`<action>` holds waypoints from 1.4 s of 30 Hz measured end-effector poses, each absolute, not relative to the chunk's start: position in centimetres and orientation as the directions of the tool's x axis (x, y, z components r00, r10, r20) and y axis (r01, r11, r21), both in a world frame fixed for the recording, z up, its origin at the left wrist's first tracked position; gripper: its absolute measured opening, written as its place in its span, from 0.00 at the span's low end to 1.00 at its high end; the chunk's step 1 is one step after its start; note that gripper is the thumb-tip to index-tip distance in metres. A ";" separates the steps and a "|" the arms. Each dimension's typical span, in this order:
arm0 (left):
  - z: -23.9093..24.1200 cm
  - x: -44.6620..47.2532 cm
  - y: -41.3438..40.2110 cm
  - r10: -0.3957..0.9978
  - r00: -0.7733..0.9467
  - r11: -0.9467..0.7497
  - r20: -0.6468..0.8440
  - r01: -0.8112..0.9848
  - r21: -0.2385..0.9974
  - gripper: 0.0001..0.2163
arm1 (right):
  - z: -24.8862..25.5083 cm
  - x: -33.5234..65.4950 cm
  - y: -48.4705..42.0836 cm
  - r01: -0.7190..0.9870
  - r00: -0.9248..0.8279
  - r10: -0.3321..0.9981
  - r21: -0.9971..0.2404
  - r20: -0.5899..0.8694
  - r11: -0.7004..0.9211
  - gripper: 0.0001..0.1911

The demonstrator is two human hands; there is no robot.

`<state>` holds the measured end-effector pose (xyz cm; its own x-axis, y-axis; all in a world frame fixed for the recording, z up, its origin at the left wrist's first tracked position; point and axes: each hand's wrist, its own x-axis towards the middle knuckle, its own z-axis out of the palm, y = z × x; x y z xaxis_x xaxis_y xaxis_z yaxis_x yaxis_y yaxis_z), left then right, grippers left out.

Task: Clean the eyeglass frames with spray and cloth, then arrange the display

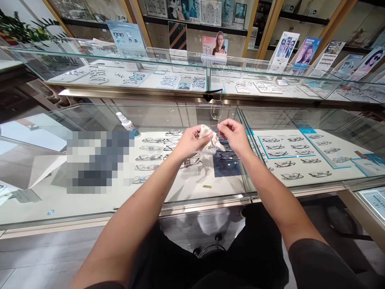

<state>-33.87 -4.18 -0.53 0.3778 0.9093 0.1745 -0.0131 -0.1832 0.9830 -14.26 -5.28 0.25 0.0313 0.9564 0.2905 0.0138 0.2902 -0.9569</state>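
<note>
A pale cleaning cloth point(218, 144) with small coloured marks is pinched between the thumb and fingers of my left hand point(192, 140), its edges hanging below. Close beside it, my right hand point(233, 134) has thumb and forefinger pressed together at the lower end of a thin-framed pair of eyeglasses point(217, 110). The eyeglasses stand on end above the fingertips, with one lens rim and a dark temple arm showing. Their other end is hidden by the hands and cloth. Both hands are raised over the glass counter point(192, 199).
Rows of eyeglasses point(147, 157) lie inside the counter, with more on the right in a blue-edged tray point(285, 147). A white spray bottle point(128, 123) stands to the left. Behind it are a raised glass case point(132, 90) and upright advertising cards point(282, 52).
</note>
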 end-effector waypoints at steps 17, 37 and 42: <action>-0.7 -33.4 -3.8 0.972 0.182 -0.123 0.149 -0.149 0.981 0.21 | -0.6 -14.0 -5.3 0.132 -0.172 0.948 -0.948 0.267 0.290 0.25; -0.7 -34.2 -3.6 0.932 0.318 -0.193 0.171 0.038 0.980 0.18 | -0.5 -14.4 -5.5 0.187 -0.084 0.953 -0.935 0.291 0.302 0.19; -0.1 -33.9 -4.4 0.910 0.376 -0.219 0.175 0.078 0.973 0.17 | -0.4 -14.4 -5.5 0.119 -0.025 0.946 -0.939 0.323 0.323 0.24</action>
